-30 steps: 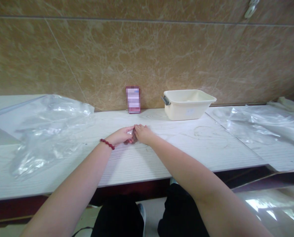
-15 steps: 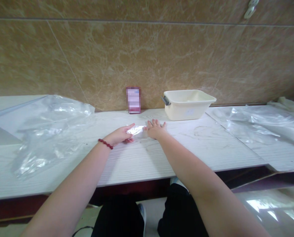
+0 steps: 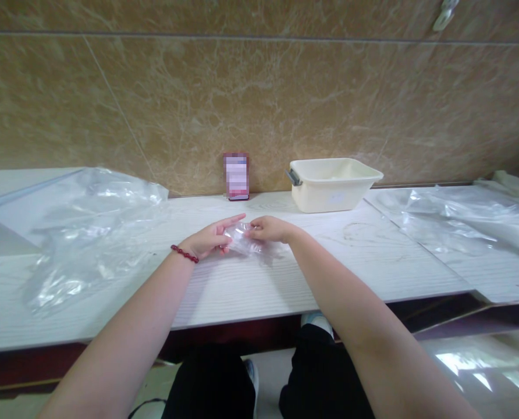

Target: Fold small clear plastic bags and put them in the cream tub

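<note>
Between my hands is a crumpled clear plastic bag (image 3: 251,247), just above or on the white wood-grain table (image 3: 224,294); I cannot tell which. My left hand (image 3: 213,237), below a red bead bracelet (image 3: 184,254), grips the bag's left end between thumb and fingers, with the index finger stretched out. My right hand (image 3: 268,229) pinches the bag near its upper middle, fingers curled down. Part of the bag hangs loose below the right fingers. Whatever lies inside the bag, if anything, cannot be made out.
A phone-like upright object (image 3: 237,177) leans on the tiled wall (image 3: 259,105). Right of it stands a cream plastic bin (image 3: 329,198) with a grey handle. Large clear plastic sheets lie at the left (image 3: 98,233) and right (image 3: 451,224). The table's front edge is close to my knees.
My right hand has gone from spread flat on the table to pinching the bag. The bag, smooth and stretched before, is now bunched up, with its loose part spreading toward me.
</note>
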Motion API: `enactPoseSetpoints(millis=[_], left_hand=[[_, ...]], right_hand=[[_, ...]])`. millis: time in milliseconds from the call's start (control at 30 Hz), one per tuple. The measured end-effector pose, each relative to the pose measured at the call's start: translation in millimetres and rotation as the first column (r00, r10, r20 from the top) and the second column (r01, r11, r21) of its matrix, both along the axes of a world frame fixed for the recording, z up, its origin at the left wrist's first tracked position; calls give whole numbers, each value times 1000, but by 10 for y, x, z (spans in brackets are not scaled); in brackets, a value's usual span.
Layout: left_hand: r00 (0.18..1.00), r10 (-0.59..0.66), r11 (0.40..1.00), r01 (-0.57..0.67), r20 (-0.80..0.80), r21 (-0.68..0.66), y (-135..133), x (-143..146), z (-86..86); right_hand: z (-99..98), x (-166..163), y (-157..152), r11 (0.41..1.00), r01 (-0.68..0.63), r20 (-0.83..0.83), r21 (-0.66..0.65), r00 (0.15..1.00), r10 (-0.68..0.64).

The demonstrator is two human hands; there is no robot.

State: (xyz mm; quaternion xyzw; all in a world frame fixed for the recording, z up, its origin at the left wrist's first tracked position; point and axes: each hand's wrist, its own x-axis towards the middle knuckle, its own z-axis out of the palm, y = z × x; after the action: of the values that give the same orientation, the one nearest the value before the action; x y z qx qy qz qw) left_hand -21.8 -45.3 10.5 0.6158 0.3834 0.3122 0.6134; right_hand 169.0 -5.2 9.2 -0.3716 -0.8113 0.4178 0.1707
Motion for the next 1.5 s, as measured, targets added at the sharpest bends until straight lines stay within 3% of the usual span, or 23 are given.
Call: enactPoseSetpoints(millis=[67,200,367,667,1167,1500], left_hand=[[992,108,994,-110,57,25,44,3,-33],[920,350,934,-358,178,12,151,29,-124],[852,455,879,-476,258,20,194,105,-171],[825,465,872,-489,321,-7,227,140,-204],[870,389,918,-394,301,-47,167,210,-157],[868,368,925,-377,332,-42,148,194,-181]], right_hand=[[-12,-24,-14,1000,13,-35,-13,999,-13],[-69,-80,32,986,169,-129,-20,977,-170],[-202,-143,138,961,268,-214,-70,937,-277],[-197,-202,75,931,218,-294,-294,906,-305],[-143,-157,29,891,190,-249,-412,917,-311],[-119,-56,62,862,73,-300,-501,920,-252]])
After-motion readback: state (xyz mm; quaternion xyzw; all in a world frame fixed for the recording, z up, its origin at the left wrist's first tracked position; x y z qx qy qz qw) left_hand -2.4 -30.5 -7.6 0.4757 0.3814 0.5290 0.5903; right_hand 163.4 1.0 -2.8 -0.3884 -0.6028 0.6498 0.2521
